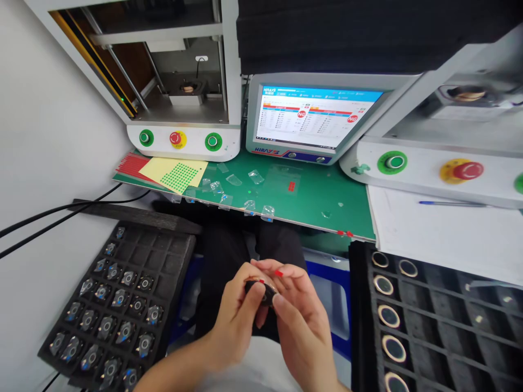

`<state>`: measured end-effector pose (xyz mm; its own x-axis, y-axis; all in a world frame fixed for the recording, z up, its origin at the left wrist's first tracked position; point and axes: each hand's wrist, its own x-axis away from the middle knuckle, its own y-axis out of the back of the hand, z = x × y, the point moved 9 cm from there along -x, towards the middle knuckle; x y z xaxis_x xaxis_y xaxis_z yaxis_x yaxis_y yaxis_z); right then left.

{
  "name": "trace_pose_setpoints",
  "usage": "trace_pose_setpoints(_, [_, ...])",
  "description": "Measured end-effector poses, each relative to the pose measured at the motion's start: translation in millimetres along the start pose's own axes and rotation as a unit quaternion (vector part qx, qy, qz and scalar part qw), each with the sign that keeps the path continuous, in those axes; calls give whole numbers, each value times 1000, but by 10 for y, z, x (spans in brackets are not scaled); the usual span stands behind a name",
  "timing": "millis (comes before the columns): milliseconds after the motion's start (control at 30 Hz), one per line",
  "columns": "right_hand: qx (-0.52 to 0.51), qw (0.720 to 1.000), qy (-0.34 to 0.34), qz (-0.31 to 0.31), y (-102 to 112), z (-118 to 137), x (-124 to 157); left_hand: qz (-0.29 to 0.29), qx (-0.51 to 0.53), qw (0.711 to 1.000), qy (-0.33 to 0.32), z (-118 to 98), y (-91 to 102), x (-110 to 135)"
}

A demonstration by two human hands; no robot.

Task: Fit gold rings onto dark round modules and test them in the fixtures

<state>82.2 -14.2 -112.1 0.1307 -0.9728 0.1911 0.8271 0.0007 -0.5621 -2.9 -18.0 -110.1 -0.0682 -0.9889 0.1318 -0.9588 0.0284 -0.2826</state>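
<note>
Above my lap, my left hand [235, 307] and my right hand [304, 321] both grip a small black part [267, 296] with a rounded outline. Both thumbs press on its near face, while the fingers curl behind it and hide its far side. A small red sticker [279, 273] clings to a finger of my right hand. Another bit of red shows at the part's upper edge, by my left thumb.
Left, a black foam tray [163, 267] carries several small modules. Right, another black tray [429, 326] holds several gold-rimmed discs. Ahead, the green bench [351, 201] bears clear film scraps, a sheet of green dots [180, 177] and a monitor [302, 117] between two button-fitted machines.
</note>
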Motion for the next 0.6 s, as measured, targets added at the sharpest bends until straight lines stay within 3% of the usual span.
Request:
trace_pose_setpoints(233, [-12,1000,-21,-1,-50,-23,34,46,-139,986,-86,-224,-112,95])
trace_pose_setpoints(400, [-55,996,21,-73,-47,60,52,66,-261,943,-198,-374,-223,151])
trace_pose_setpoints(500, [-77,988,47,-127,-18,102,87,44,-325,910,-253,-380,-265,195])
trace_pose_setpoints(600, [-89,986,47,-133,-23,87,101,19,-366,885,-286,-427,-292,222])
